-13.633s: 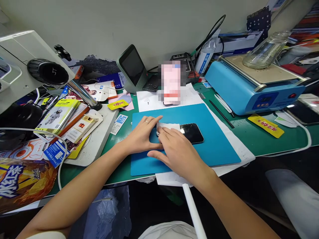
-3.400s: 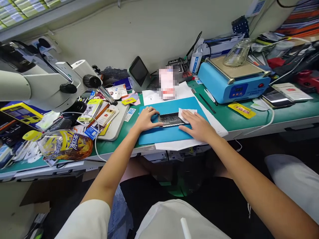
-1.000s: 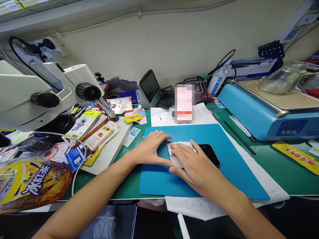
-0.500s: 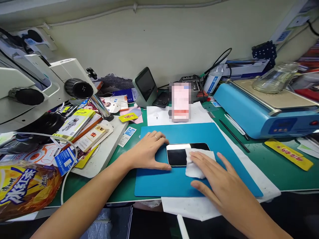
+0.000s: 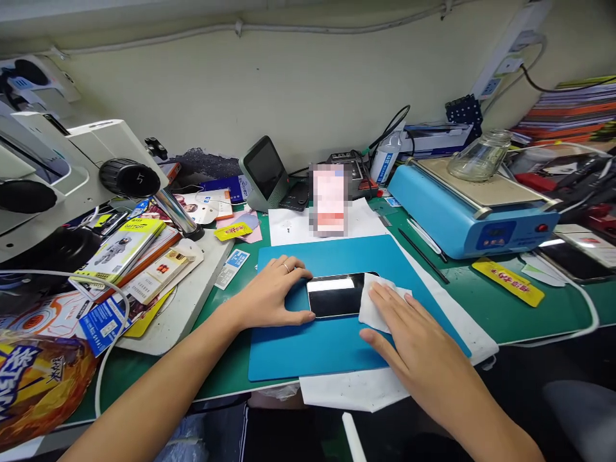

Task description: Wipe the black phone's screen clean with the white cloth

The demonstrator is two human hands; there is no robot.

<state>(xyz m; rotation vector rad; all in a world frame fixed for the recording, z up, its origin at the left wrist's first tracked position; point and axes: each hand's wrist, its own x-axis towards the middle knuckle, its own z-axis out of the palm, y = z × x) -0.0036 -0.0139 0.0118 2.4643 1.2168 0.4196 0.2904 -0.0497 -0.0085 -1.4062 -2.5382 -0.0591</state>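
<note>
A smartphone [image 5: 334, 298] lies face up, its black screen reflecting a bright white strip, on a blue mat [image 5: 289, 350]. My left hand [image 5: 269, 292], with a ring on one finger, grips the phone's left end between fingertips at the upper corner and thumb at the lower one. Under the fingers of my right hand [image 5: 409, 333] a folded white wipe [image 5: 373, 314] is pressed against the phone's right end. That end is partly hidden by the wipe. My right thumb stands apart, off the wipe's lower edge.
Behind the mat stands a blurred pink-screened device [image 5: 330, 199] beside a grey-green display [image 5: 264, 170]. A blue heating plate [image 5: 471, 221] carries a glass jar [image 5: 481, 157] at right. The microscope [image 5: 125, 160], battery boxes [image 5: 122, 250] and a drink bottle [image 5: 43, 378] crowd the left.
The view has turned to the right, bringing more of the bench's right side in. Across the phone, my right hand and the wipe have slid toward its right end, uncovering more screen.
</note>
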